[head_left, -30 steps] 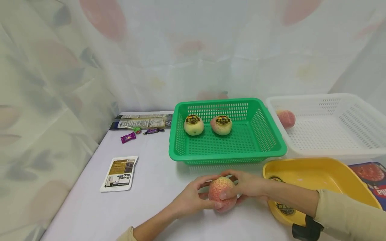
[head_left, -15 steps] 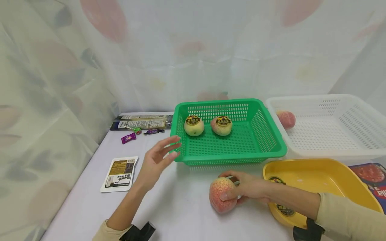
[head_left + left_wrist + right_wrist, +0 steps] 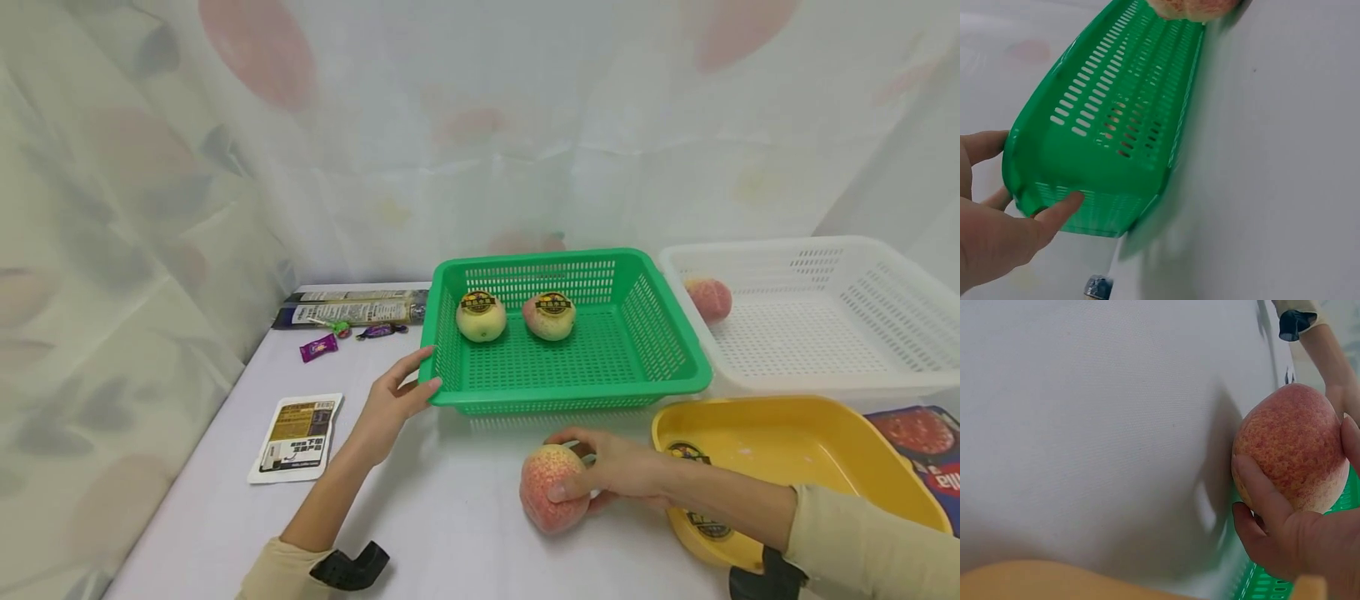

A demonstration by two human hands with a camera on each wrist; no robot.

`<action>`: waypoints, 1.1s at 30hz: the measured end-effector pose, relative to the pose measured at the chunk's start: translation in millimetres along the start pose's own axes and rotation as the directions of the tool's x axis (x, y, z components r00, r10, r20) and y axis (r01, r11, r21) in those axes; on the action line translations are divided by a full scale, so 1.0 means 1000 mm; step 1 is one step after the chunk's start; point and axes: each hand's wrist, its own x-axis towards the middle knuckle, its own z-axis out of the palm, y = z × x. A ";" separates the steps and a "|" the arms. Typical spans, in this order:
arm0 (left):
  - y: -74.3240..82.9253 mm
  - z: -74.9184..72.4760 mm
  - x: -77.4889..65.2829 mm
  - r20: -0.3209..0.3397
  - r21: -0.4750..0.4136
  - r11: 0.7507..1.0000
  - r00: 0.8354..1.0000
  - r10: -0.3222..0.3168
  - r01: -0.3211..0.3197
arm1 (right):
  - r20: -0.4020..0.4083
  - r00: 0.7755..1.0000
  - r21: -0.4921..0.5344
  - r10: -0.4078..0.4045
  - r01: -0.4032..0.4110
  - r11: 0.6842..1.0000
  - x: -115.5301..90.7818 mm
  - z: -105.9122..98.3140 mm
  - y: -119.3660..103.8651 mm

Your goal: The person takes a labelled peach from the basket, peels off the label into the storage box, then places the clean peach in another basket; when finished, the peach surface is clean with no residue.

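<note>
My right hand (image 3: 618, 467) holds a large red-and-yellow peach (image 3: 553, 490) low over the white tabletop, in front of a green slotted basket (image 3: 562, 387). The right wrist view shows the thumb and fingers round the peach (image 3: 1294, 447). At the basket's front left corner is my left hand (image 3: 386, 417). Seen in the left wrist view, its thumb lies against the wall of the green basket (image 3: 1085, 165) and its fingers reach round the rim. Two pale peaches with black stickers, a left peach (image 3: 481, 321) and a right peach (image 3: 550, 321), sit inside the basket.
A white basket (image 3: 810, 385) at the right contains one peach (image 3: 708, 300). Before it stands a yellow bin (image 3: 780, 442), beside a red-and-blue package (image 3: 926, 442). Leftward lie a flat pouch (image 3: 296, 437), small wrapped candies (image 3: 318, 347) and long dark packets (image 3: 352, 311).
My left hand has let go of the peach, moved up and left, and taken hold of the green basket's corner. The right hand has kept the peach in nearly the same place.
</note>
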 end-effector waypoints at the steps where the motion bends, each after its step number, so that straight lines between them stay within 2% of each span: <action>1: -0.001 0.002 0.000 0.011 -0.012 1.000 1.000 -0.003 0.003 | 0.000 1.000 0.002 0.000 0.000 1.000 0.000 0.000 0.000; 9: -0.002 0.008 -0.001 -0.004 -0.077 0.997 1.000 -0.006 0.005 | -0.004 1.000 0.005 0.010 -0.010 1.000 0.001 -0.001 -0.002; 14: -0.003 0.008 -0.001 -0.009 -0.093 0.996 1.000 -0.008 0.007 | 0.005 1.000 0.025 -0.017 0.016 1.000 -0.002 -0.004 -0.003; 18: -0.004 0.008 -0.001 0.000 -0.102 0.995 1.000 -0.009 0.009 | 0.002 0.998 0.023 -0.062 0.062 0.998 -0.012 -0.013 -0.014; 24: -0.006 0.006 0.000 0.009 -0.111 0.994 1.000 -0.001 0.002 | 0.024 0.984 -0.048 -0.176 0.177 0.983 -0.038 -0.044 -0.049; 29: -0.007 0.006 0.000 0.021 -0.105 0.994 1.000 -0.002 0.004 | -0.044 0.977 -0.103 -0.207 0.201 0.974 -0.060 -0.079 -0.071; 33: -0.006 0.007 0.000 0.016 -0.111 0.994 1.000 -0.004 0.006 | -0.101 0.961 -0.128 -0.259 0.246 0.961 -0.073 -0.118 -0.074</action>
